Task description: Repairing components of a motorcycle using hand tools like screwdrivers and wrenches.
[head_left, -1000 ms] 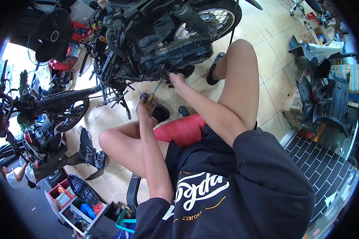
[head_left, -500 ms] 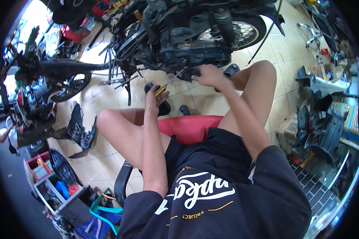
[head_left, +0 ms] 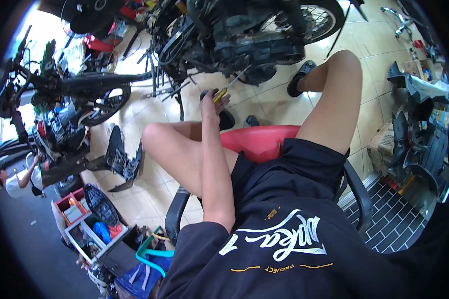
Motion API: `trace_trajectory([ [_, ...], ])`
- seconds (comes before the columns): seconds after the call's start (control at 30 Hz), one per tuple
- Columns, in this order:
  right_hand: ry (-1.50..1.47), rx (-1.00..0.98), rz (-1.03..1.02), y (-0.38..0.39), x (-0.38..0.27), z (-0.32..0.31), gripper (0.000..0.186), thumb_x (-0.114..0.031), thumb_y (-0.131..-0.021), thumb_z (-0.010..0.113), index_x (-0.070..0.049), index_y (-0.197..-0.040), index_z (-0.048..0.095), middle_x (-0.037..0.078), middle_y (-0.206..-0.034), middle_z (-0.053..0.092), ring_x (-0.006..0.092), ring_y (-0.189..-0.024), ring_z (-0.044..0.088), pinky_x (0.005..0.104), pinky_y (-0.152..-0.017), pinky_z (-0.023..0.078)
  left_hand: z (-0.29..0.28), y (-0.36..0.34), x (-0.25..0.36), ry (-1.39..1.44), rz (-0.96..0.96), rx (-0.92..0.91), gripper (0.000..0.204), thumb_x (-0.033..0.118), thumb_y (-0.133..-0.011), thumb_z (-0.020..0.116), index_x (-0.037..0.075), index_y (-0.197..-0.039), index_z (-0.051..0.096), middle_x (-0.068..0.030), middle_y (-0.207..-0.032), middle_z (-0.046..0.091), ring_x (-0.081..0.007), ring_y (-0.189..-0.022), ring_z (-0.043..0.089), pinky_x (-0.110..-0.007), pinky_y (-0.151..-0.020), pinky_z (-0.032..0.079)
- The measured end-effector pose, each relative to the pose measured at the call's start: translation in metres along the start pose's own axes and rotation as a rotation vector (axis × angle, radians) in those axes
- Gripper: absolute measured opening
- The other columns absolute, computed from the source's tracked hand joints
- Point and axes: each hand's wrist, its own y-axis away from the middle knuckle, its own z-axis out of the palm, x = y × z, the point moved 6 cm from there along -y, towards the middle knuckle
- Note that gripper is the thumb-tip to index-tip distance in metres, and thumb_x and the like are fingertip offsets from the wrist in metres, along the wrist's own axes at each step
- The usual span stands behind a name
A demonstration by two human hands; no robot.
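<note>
My left hand [head_left: 209, 103] is closed around the yellow handle of a screwdriver [head_left: 220, 94]. The thin metal shaft slants up and to the right, its tip close to the underside of a partly stripped motorcycle's black engine [head_left: 264, 49]. Whether the tip touches the engine, I cannot tell. My right hand is out of the picture; only the dark right sleeve [head_left: 424, 234] shows, reaching out toward the right rim.
I sit on a red seat [head_left: 259, 137] with black armrests [head_left: 359, 194]. Another motorcycle stands at the left, above a drawer unit [head_left: 92, 234] of small items. Black plastic fairings [head_left: 411, 144] are piled at the right, and a fairing piece [head_left: 122, 159] lies on the tiles.
My right hand has left the engine and swung away to the right, out of view. The left hand still holds the screwdriver near the engine. The whole view has shifted.
</note>
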Motion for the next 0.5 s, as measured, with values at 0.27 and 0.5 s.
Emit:
trace_trajectory([
  [0.27, 0.056, 0.117, -0.008, 0.003, -0.027, -0.024, 0.039, -0.035, -0.095, 0.063, -0.002, -0.116, 0.062, 0.012, -0.096, 0.068, 0.0191, -0.086, 0.066, 0.0297, -0.076, 0.052, -0.021, -0.009, 0.008, 0.018, 0.034, 0.008, 0.036, 0.025, -0.099, 0.050, -0.003, -0.122, 0.050, -0.0242, -0.110, 0.065, -0.0356, -0.084, 0.071, -0.039, -0.073, 0.060],
  [0.5, 0.048, 0.298, -0.107, -0.029, -0.064, -0.043, 0.036, -0.035, -0.095, 0.062, -0.002, -0.112, 0.062, 0.011, -0.092, 0.066, 0.0181, -0.082, 0.063, 0.0294, -0.073, 0.050, -0.011, -0.015, 0.001, 0.072, -0.022, 0.074, 0.036, 0.022, -0.097, 0.049, -0.004, -0.122, 0.052, -0.0250, -0.112, 0.063, -0.0368, -0.083, 0.070, -0.041, -0.073, 0.060],
])
